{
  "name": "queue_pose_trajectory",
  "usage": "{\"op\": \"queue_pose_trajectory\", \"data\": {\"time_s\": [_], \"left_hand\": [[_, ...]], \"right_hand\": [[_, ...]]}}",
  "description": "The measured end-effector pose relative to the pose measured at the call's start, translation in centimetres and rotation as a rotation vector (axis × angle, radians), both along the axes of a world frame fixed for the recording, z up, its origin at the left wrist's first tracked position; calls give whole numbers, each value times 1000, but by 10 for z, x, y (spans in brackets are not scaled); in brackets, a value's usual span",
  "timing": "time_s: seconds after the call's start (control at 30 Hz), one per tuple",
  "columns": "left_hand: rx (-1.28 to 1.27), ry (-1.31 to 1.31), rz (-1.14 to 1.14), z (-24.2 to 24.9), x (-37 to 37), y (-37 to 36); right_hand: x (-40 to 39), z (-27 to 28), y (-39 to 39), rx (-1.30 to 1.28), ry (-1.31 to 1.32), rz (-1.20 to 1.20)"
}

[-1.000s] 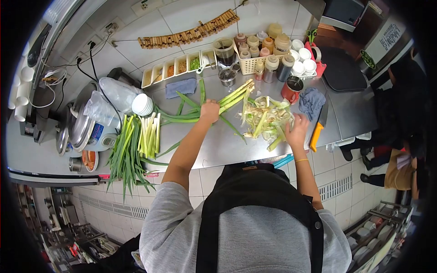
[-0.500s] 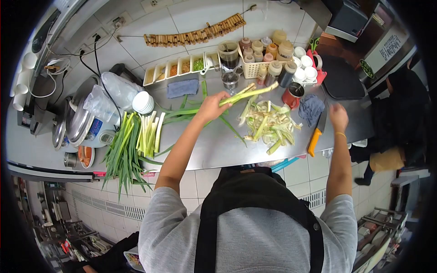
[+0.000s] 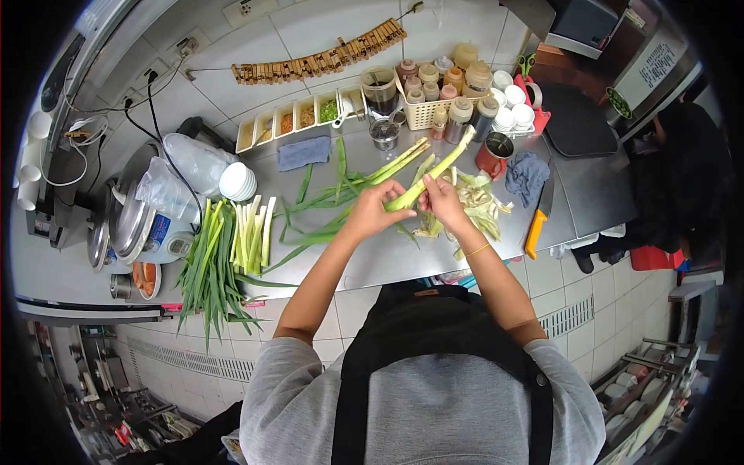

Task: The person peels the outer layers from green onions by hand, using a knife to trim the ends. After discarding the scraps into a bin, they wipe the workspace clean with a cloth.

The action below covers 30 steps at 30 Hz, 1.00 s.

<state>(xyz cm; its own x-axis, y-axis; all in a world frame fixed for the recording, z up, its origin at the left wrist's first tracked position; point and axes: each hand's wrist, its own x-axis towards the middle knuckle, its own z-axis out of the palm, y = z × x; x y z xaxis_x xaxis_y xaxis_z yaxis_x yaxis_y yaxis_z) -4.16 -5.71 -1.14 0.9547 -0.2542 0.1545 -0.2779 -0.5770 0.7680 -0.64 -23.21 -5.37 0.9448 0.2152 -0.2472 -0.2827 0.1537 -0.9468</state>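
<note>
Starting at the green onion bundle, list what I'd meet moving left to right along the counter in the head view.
Green onion bundle → folded blue cloth → left grip → right grip → red mug → orange knife handle → black slab.

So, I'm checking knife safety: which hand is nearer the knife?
Right: the right hand is left of the knife, with peelings between; the left hand is farther left.

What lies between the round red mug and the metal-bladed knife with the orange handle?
In the head view, a crumpled blue-grey cloth lies on the steel counter between the mug and the knife.
</note>
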Motion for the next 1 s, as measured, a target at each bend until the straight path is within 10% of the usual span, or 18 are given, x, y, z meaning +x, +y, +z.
{"op": "queue_pose_trajectory", "data": {"time_s": [0.13,0.27,0.37,0.53,1.0], "left_hand": [[-275,356,-159,-25,-7,4],[-178,98,-187,-29,-16,-1],[-411,629,14,-18,-22,-10],[253,-256,231,-35,-26,-25],[300,-377,372,-58,-35,-37]], "right_hand": [[-5,-5,-6,4,-151,108],[-8,-6,-6,-84,-246,108],[-7,-8,-8,-103,-162,86],[-18,2,2,-267,-240,0],[-23,0,1,-581,-218,60]]}}
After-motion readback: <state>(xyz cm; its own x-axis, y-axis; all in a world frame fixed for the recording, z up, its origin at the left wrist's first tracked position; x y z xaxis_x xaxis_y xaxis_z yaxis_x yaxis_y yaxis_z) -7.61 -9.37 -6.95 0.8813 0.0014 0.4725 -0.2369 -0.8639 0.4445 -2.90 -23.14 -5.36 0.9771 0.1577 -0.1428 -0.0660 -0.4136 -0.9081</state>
